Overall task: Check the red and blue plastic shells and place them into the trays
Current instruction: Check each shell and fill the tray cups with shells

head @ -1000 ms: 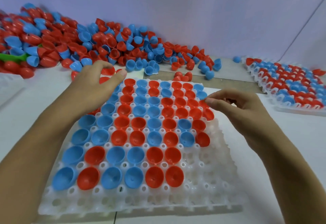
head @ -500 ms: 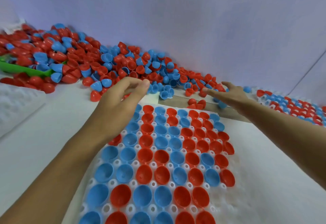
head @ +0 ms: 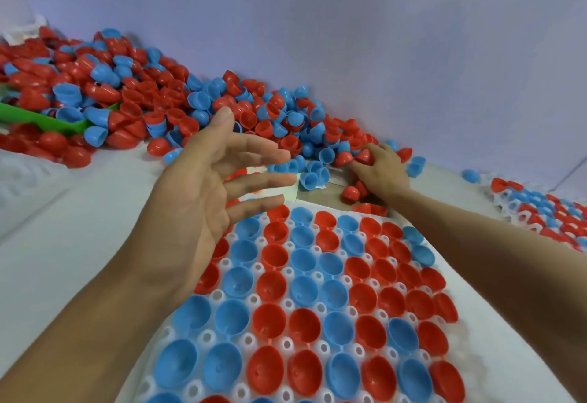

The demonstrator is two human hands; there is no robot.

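Shells, plastic, red and blue, hemispherical: loose stock in a long pile (head: pixel 178 98) against the wall, running from 9 o'clock to 1 o'clock of the near tray.

Tray, near (head: pixel 287 344), white, pocketed: at 6 o'clock, most visible pockets filled with shells seated hollow side up, colours mixed; pockets along its right edge look unfilled.

Tray, second (head: pixel 540 212): at 3 o'clock, well apart, likewise loaded.

Left hand (head: pixel 203 193): raised above the near tray's far left corner, palm turned inward, fingers straight and spread, holding nothing.

Right hand (head: pixel 379 171): at 12 o'clock, down on the pile's edge just beyond the tray, fingers curled over a red shell (head: pixel 365 155); other loose red shells (head: pixel 351 192) lie beside the wrist. Whether it grips one shell or several cannot be told.

Scoop or strip, green (head: pixel 41 118): part-buried in the pile at 10 o'clock.

Hazards, as judged: nested shells lifted together would put two in one pocket; a hurried grab could skip the check for flaws; the right forearm, stretched across the filled rows, could unseat shells on withdrawal; disturbing the pile edge may roll strays onto the tray.
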